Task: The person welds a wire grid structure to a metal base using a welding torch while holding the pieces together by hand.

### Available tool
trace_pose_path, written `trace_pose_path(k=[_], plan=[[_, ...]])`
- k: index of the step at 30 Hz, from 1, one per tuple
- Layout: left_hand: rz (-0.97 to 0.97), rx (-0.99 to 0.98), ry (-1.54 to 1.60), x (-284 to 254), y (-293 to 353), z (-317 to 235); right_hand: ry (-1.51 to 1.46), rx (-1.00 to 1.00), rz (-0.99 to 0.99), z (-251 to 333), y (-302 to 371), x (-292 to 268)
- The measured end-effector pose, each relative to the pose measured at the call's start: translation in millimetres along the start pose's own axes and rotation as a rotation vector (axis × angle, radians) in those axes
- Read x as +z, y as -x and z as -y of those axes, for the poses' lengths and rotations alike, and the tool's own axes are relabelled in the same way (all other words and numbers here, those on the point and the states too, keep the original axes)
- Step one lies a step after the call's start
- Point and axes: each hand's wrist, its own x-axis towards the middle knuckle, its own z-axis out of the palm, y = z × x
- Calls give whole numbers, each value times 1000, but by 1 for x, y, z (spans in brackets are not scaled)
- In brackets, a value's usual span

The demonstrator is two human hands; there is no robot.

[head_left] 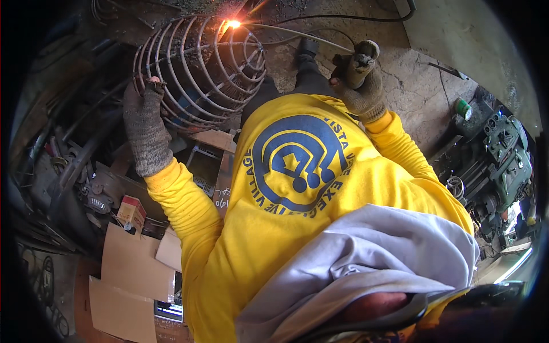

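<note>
A round metal cage point(182, 66) of bent rods and rings lies on its side at the upper left. My left hand point(150, 128), in a worn grey knitted glove with a bare fingertip showing, grips its near-left rim. In my right hand point(366, 94), also gloved, is a welding electrode holder point(361, 64). A thin welding rod point(297, 32) runs left from the holder to the far side of the cage. At the rod's tip a bright orange-white arc point(233, 24) glows against the cage, throwing sparks. My right fingers are wrapped around the holder, partly hidden by it.
A dark cable point(349, 19) crosses the floor at the top. Cardboard boxes point(134, 260) and a small red-and-tan carton point(131, 212) stand at the lower left, beside piled metal scrap point(66, 177). A green machine point(503, 148) and a green can point(463, 108) are at the right.
</note>
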Motion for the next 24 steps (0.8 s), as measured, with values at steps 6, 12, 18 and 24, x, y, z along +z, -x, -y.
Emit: trace_pose_path(k=[6,12,18,24], plan=[[9,41,33,3,0,-2,40,-46,-14,5,-4,0],[35,-44,86,1,-1,-2,111,-11,59,-1,-6,3],[-41,153,-132,4,1,-5,-196,85,44,-12,-5,6],[-43,145,-35,4,0,-2,-227,-27,-16,-2,-8,11]])
